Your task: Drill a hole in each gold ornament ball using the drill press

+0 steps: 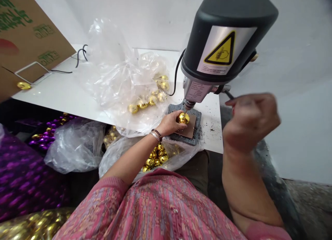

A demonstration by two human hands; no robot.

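Observation:
My left hand (173, 123) grips a shiny gold ball (183, 118) between thumb and fingers, over a brown pad (188, 130) on the grey base (198, 124) of a drill press (228, 11). The press's chuck (189, 104) is right above the ball; whether the bit touches it I cannot tell. On the right, my right hand (250, 120), somewhat blurred, is closed round the dark feed lever (228, 94) at the side of the press. Dark shavings (209, 120) lie scattered round the base.
Clear plastic bags (111, 70) with several gold balls (152, 100) spread over the white table (62, 101). Another bag of gold balls (157, 157) sits below the table edge. A cardboard box (33, 32) stands at left, above purple balls (31, 174) in a bag. A black cable (177, 72) runs behind the press.

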